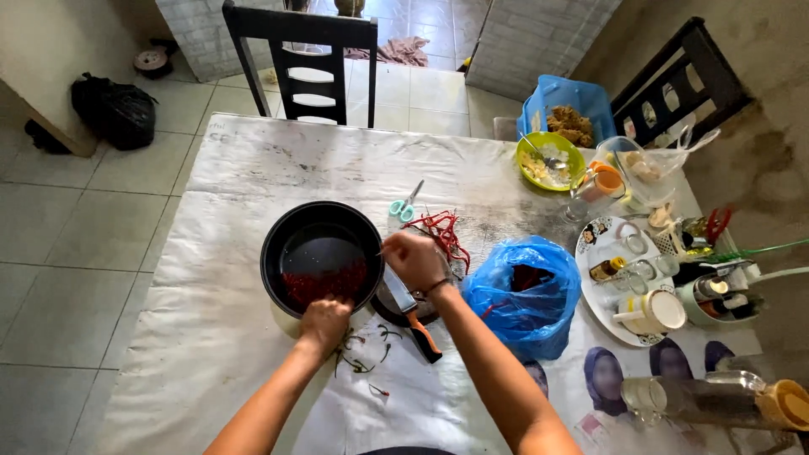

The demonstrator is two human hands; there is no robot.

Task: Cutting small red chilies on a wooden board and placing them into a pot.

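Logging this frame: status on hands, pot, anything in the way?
Left hand on near rim of black pot; right hand pinching a red chili over it. Chilies in water inside. Knife beside pot, stems by left hand.

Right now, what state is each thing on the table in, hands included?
Black pot: upright, open, water and red chillies inside.
Left hand: closed on the pot's near rim.
Right hand: pinching something small, too small to tell, beside the pot.
Knife: lying flat, unheld.
Scissors: lying unheld.
Blue bag: open at top.
Green bowl: upright, spoon in it.
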